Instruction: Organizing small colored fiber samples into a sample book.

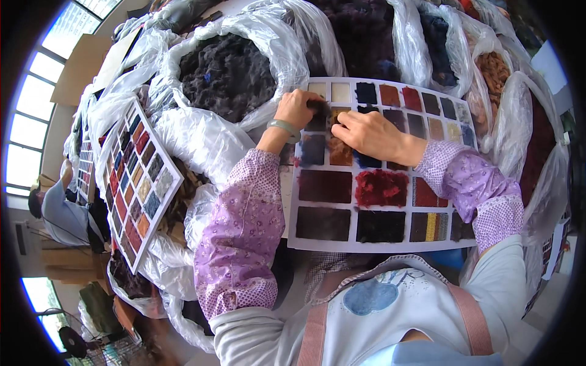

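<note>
While the left hand [295, 114] pinches dark fibre [317, 112] at ten o'clock on the swatch board [378, 247], the right hand [373, 134] bends near twelve, its grip unclear.

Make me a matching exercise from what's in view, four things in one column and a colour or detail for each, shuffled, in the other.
1. left hand
2. sleeve covers
3. shoulder straps
4. nearest swatch board

A. pink
B. white-bordered
C. pale green bangle at its wrist
D. purple, flowered

Pairs: 1-C, 2-D, 3-A, 4-B
</note>
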`<state>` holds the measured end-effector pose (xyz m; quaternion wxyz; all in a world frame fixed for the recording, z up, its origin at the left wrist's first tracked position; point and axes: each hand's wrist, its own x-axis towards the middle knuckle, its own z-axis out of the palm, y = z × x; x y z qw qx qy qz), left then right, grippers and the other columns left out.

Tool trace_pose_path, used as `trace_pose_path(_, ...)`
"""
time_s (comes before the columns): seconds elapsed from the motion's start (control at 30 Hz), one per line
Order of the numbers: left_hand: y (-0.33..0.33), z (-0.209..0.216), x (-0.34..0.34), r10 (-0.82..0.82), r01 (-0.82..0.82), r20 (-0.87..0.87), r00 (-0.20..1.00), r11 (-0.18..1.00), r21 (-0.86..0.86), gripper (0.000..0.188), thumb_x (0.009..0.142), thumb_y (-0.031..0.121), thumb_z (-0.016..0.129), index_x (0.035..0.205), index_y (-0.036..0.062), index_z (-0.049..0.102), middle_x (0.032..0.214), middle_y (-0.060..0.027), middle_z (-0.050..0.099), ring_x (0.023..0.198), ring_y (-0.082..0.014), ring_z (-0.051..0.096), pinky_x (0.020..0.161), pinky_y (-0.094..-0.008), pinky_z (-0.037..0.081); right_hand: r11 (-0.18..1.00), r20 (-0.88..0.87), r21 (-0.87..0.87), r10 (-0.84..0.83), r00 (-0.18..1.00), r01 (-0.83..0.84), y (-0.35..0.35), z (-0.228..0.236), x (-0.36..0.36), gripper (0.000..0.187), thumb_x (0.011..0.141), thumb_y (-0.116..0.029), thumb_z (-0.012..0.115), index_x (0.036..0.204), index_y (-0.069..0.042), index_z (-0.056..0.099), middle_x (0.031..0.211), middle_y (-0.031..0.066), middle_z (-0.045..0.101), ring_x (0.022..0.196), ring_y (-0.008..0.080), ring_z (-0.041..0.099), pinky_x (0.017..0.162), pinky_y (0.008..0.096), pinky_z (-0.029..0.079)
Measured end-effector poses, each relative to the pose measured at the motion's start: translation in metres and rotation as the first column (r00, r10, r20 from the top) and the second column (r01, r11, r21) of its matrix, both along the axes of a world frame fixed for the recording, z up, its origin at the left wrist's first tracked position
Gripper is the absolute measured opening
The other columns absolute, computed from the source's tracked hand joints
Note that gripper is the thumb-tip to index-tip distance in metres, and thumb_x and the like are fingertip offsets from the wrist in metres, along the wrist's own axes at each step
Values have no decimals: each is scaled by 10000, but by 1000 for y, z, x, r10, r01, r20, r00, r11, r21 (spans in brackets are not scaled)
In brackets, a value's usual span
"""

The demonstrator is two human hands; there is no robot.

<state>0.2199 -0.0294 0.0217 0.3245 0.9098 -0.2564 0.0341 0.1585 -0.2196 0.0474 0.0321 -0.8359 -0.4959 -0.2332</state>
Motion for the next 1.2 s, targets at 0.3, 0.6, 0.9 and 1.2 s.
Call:
trace_pose_path(0.3, 10, -2, -41, -79, 49, 214, 974, 988, 143, 292, 654, 105, 620, 945, 81, 647, 1003, -133, 606, 928, -303, 549, 794, -368, 448, 988, -611, -64, -151, 777, 141, 6, 12, 26, 242, 641, -148, 671, 836, -16, 614, 870, 168, 607, 817, 319, 590, 758, 391, 467)
trace_pose_path(0.6, -11, -5, -57, 55, -204, 293, 955, 838, 507, 216, 736, 138, 539, 928, 156, 635, 828, -48, 613, 861, -259, 554, 725, -355, 465, 959, -464, 39, -231, 855, 280, 4, -14, 24, 164, 737, -170, 587, 867, -81, 540, 831, 91, 577, 826, 307, 570, 661, 408, 453)
trace_pose_path(0.9, 130, 50, -307, 747, -692, 351, 564, 660, -293, 241, 712, -31, 587, 916, 86, 640, 819, -88, 632, 707, -220, 591, 616, -297, 473, 956, -266, 271, 189, 945, -115, 142, 35, -31, 116, 770, -180, 560, 728, -72, 552, 688, 93, 584, 653, 290, 588, 568, 382, 466)
trace_pose_path(1.2, 193, -100, -494, 963, -834, 29, 267, 216, 507, 609, 656, 150, 674, 1209, 83, 430, 998, -149, 553, 1033, -348, 438, 845, -371, 405, 995, -352, -11, 85, 932, -95, 336, -31, -88, 189, 738, -89, 540, 919, -55, 581, 910, 172, 577, 872, 330, 562, 750, 398, 474)
